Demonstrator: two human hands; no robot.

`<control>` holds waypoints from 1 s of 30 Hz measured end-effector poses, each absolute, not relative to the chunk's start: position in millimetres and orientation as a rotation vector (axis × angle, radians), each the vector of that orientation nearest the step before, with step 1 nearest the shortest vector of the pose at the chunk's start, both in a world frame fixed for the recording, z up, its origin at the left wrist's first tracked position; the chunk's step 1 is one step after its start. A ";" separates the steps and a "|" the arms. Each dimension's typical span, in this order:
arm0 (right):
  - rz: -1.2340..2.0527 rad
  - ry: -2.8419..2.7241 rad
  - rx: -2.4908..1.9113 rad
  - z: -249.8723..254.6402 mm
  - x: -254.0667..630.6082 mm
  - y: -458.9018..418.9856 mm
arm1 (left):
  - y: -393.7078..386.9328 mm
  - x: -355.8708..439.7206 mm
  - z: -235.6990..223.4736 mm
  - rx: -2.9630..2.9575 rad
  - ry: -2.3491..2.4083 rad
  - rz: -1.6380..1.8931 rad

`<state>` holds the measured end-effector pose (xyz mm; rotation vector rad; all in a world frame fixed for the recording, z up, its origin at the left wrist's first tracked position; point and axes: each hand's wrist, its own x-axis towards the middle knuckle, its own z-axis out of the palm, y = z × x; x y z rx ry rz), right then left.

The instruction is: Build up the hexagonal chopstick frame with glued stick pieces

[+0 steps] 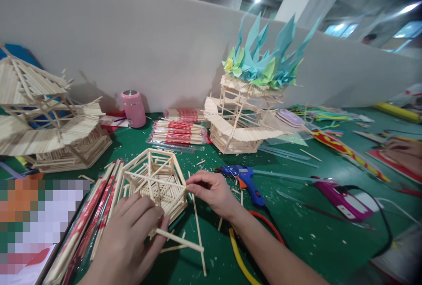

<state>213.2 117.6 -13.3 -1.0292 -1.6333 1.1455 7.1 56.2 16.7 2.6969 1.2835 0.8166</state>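
A six-sided frame of wooden chopsticks (169, 208) sits on the green table, open at the top with sticks crossing its middle. At its near left side is my left hand (128, 232), fingers closed around a wooden chopstick (181, 239) that points out to the right; its fingertips are partly hidden. My right hand (211, 190) pinches the frame's right upper corner between thumb and forefinger. To the right of that hand lies a blue glue gun (244, 179) with a clear glue stick in its back. Loose thin sticks (198, 228) lie beside the frame.
Stick pavilions stand at the left (72, 138) and back (237, 131), the latter topped with blue paper leaves (263, 52). Around are chopstick packs (178, 131), a pink flask (133, 108), a magenta device (343, 199) and cables (242, 258). Another person's hand (404, 153) is far right.
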 end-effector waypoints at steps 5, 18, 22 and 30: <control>1.165 -1.626 -1.026 -14.0 212.4 117.7 | 57.4 6.0 15.1 2.684 1.275 0.794; 1.060 -1.651 -1.054 -10.1 213.7 112.6 | 58.4 6.6 24.1 2.831 1.272 1.018; 0.887 -1.654 -1.047 2.2 215.1 104.7 | 56.3 2.2 22.8 2.895 1.282 1.040; 0.412 -2.230 -0.789 24.3 205.1 98.2 | 51.6 -10.9 9.3 2.896 1.290 1.058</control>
